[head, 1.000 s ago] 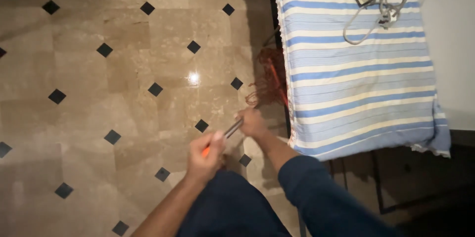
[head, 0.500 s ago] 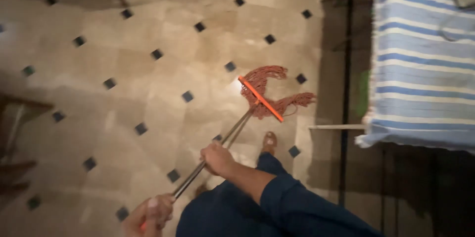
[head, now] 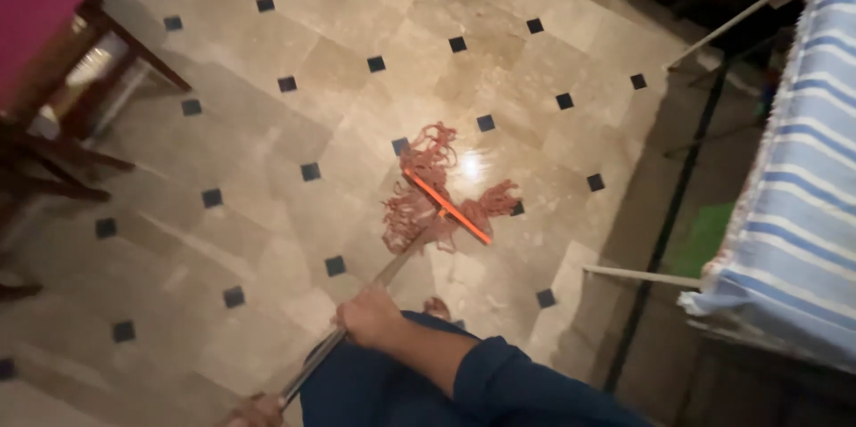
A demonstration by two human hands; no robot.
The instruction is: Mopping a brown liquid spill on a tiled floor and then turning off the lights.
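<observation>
Tiled floor, mop ahead of both gripping hands

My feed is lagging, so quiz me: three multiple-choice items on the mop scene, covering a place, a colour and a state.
1. Where is the mop head?
A. on the floor
B. on the striped cloth
C. on the chair

2. What colour is the bar across the mop head?
A. blue
B. orange
C. white

3. What is the right hand doing?
A. hanging free
B. gripping the handle
C. touching the cloth

Answers:
1 A: the mop head lies on the tiles.
2 B: the bar is orange.
3 B: the right hand is closed round the handle.
</observation>
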